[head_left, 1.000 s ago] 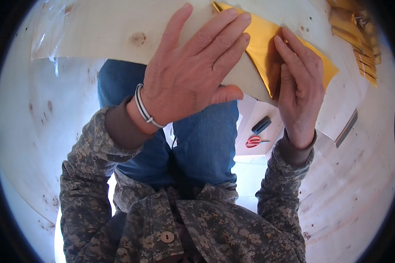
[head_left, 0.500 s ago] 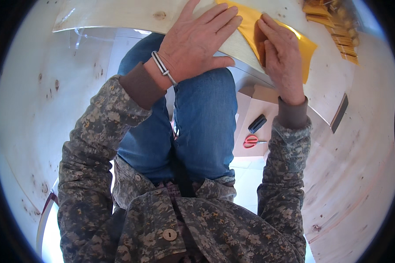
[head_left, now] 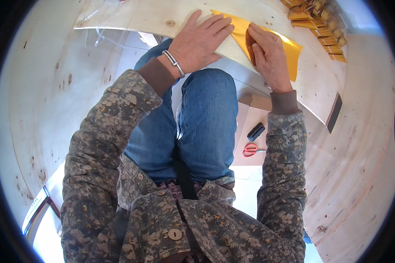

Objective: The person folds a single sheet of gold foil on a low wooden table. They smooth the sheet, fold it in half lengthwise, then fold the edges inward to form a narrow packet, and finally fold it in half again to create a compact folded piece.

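A shiny gold paper sheet [head_left: 292, 55] lies at the near edge of the wooden tabletop, partly under both hands. My left hand [head_left: 200, 43], with a silver bangle at its wrist, lies flat with fingers outstretched; its fingertips touch the sheet's left end. Over the middle of the sheet is my right hand [head_left: 270, 56], turned on its side, fingers together and thumb bent toward them, closed on the paper. A dark reddish patch, apparently the hand's reflection, shows on the foil beside the thumb. The paper beneath the right hand is hidden.
Bundles of folded gold paper pieces [head_left: 322, 33] stand at the far right of the tabletop [head_left: 171, 23]. Below the table, a cardboard box [head_left: 243, 160] bears red-handled scissors [head_left: 250, 150] and a small black object [head_left: 255, 131]. A dark strip [head_left: 333, 113] sits at the table's right corner.
The view has shifted slightly, so the table and gold bundles appear farther left. Both hands keep nearly the same places on the gold sheet; my left thumb lies closer to its palm.
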A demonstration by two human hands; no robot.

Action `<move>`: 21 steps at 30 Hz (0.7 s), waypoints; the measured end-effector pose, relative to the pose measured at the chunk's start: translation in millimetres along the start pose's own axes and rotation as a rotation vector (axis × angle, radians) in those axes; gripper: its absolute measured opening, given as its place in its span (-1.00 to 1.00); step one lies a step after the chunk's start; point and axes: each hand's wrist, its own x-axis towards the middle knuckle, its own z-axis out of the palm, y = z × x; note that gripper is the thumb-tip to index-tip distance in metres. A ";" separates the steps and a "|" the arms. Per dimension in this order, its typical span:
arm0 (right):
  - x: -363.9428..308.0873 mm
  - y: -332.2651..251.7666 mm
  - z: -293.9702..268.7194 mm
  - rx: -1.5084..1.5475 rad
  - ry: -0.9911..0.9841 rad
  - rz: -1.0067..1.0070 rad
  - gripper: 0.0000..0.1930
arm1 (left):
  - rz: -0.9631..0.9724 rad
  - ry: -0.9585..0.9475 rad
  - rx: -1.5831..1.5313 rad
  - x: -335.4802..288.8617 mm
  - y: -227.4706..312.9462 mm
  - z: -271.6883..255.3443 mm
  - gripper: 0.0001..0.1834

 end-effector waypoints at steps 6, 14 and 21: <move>0.6 7.0 -0.3 0.012 -0.015 -0.024 -0.65 | 0.043 0.102 -0.108 2.3 1.9 -7.0 -0.02; 0.1 8.7 0.1 0.105 -0.019 0.014 -0.65 | 0.090 0.136 -0.054 11.9 13.9 -16.1 0.07; 1.1 11.1 1.9 0.191 -0.066 0.132 -0.66 | 0.049 0.022 -0.056 8.6 32.6 -8.0 0.07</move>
